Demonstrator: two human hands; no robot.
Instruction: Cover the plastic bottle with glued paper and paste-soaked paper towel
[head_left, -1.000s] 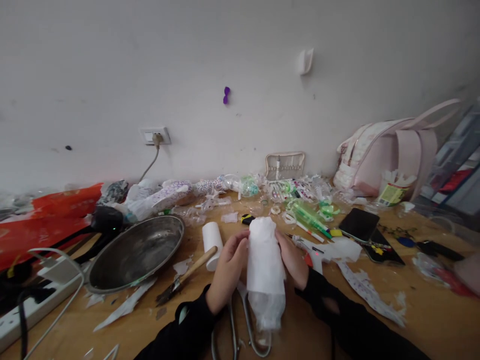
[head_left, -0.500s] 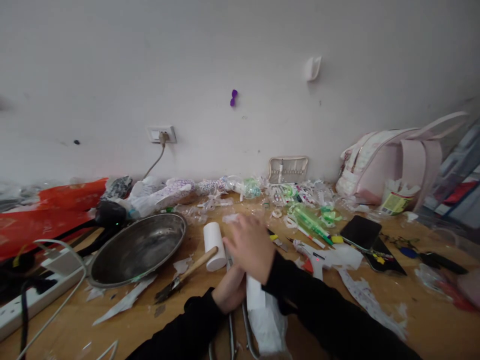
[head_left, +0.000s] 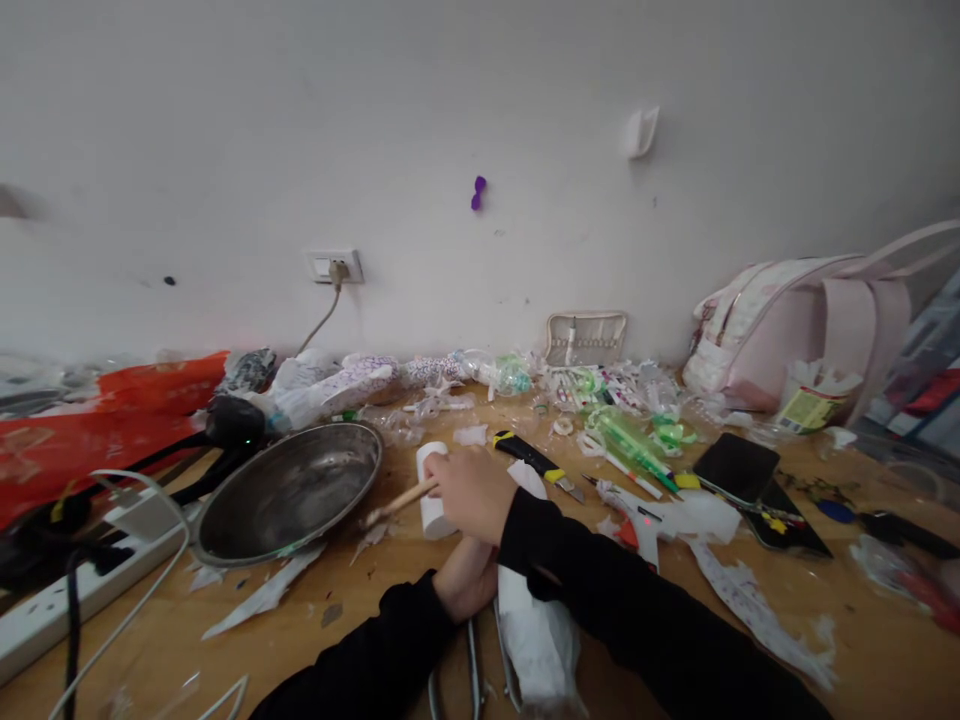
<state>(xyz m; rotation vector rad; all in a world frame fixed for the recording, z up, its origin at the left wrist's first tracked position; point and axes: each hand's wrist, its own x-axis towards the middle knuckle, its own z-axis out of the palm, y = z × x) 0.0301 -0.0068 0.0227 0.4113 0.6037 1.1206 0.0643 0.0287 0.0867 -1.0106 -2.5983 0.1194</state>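
Observation:
My right hand (head_left: 474, 492) is closed on the wooden handle of a brush-like tool (head_left: 405, 497). Its whitish working end points left, toward the steel bowl (head_left: 292, 490). Behind the handle stands a white cylinder (head_left: 433, 525), partly covered by my fingers. My left hand (head_left: 466, 580) lies just below the right one; its fingers are hidden. Bent metal tubes (head_left: 474, 665) and a long white paper-wrapped piece (head_left: 536, 640) run toward me from beneath my hands. A black and yellow utility knife (head_left: 529, 455) lies beyond my right wrist.
On the right lie a white glue gun (head_left: 646, 515), a dark phone (head_left: 737, 466) and a pink backpack (head_left: 795, 320). A power strip (head_left: 67, 605) with cables sits at left. Plastic scraps and green bottle pieces (head_left: 626, 435) line the wall.
My right hand has moved left and down and taken hold of the wooden handle, lifting the tool off the table. The utility knife has come into fuller view. The camera has turned slightly left.

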